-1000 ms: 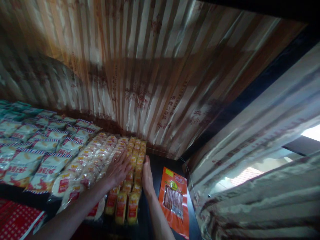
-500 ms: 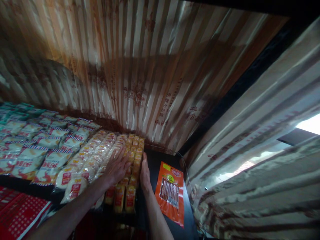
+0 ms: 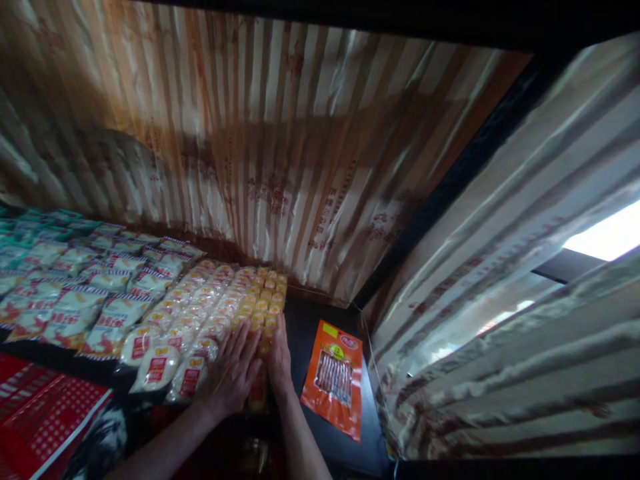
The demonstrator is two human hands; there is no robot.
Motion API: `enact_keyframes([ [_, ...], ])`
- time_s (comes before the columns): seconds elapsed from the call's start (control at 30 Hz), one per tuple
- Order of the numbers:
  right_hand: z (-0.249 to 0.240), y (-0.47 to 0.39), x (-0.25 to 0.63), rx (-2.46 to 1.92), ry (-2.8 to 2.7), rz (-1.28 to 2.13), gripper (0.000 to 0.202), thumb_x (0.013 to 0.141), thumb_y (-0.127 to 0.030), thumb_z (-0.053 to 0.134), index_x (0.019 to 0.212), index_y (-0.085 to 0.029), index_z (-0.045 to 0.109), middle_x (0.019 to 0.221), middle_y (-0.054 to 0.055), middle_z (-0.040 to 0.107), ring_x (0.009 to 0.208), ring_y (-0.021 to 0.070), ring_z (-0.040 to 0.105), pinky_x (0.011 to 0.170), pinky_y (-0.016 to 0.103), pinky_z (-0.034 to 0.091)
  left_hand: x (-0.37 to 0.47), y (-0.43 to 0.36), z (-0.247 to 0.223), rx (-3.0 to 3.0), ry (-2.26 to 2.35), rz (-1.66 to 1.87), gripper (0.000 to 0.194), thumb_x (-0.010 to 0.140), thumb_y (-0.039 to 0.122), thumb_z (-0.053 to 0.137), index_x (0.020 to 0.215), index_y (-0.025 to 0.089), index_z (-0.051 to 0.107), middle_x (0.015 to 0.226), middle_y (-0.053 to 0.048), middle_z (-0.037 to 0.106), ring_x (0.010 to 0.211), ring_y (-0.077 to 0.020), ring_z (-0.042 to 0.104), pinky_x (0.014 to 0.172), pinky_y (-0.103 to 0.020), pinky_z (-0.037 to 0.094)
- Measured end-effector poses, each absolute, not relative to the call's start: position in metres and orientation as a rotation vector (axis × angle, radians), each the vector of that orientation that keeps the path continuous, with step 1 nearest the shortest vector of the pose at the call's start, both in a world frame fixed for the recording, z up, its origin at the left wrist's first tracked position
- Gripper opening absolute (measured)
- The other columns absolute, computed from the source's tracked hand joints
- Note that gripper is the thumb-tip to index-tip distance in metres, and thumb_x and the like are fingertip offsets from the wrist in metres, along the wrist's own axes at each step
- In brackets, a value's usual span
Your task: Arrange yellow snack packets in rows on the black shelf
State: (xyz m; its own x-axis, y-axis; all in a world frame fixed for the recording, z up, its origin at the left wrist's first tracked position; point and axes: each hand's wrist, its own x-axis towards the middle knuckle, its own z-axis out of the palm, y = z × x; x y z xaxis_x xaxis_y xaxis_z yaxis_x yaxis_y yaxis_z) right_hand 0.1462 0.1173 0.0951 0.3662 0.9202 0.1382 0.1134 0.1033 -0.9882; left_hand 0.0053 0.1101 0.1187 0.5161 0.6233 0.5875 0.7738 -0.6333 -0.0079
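Note:
Rows of small yellow wrapped cakes (image 3: 270, 293) stand at the right end of a long display of packaged food. My left hand (image 3: 233, 370) lies over the near left part of these rows, its fingers stretched forward. Flat along their right side is my right hand (image 3: 280, 353), fingers straight and touching the packs. Neither hand grips anything. Clear-wrapped round white cakes (image 3: 157, 367) with red labels sit directly left of my left hand. The nearest yellow cakes are partly hidden under my hands.
An orange packet (image 3: 333, 380) lies on the dark tabletop (image 3: 295, 323) to the right. White snack bags (image 3: 113, 323) and green packs (image 3: 33, 230) fill the left. A red basket-like object (image 3: 45, 407) is at the lower left. Pleated curtain (image 3: 270, 153) hangs behind.
My left hand has drawn back toward me and lower over the near yellow cakes. My right hand has shifted slightly left and stays against their side. The view has moved a little.

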Motion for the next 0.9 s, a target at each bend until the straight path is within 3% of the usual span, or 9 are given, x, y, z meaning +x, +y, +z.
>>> enact_keyframes([
  [0.27,0.101,0.114,0.145,-1.336,-1.05,0.792,0.067,0.091,-0.056,0.027,0.144,-0.015,0.03,0.152,0.007,0.022,0.141,0.0163,0.018,0.116,0.038,0.014,0.007,0.11,0.122,-2.464,-1.187,-0.832,0.05,0.09,0.032,0.041,0.135,0.013,0.043,0.144,-0.015,0.04,0.135,-0.027,0.033,0.11,-0.044,0.026],
  [0.53,0.109,0.086,0.141,-1.377,-1.01,0.752,0.069,0.09,-0.058,0.026,0.145,-0.016,0.027,0.153,0.006,0.018,0.141,0.017,0.015,0.116,0.04,0.011,0.005,0.083,0.12,-2.444,-1.29,-0.863,0.056,0.089,0.026,0.041,0.143,0.016,0.029,0.151,-0.012,0.027,0.141,-0.0291,0.019,0.113,-0.047,0.019],
  [0.9,0.091,0.084,0.13,-1.469,-1.112,0.7,0.063,0.092,-0.054,0.023,0.143,-0.018,0.033,0.152,0.006,0.023,0.141,0.0188,0.018,0.116,0.042,0.016,0.005,0.066,0.092,-2.384,-1.252,-0.863,0.065,0.088,0.027,0.044,0.147,0.016,0.018,0.151,-0.014,0.027,0.142,-0.0275,0.014,0.114,-0.046,0.014],
])
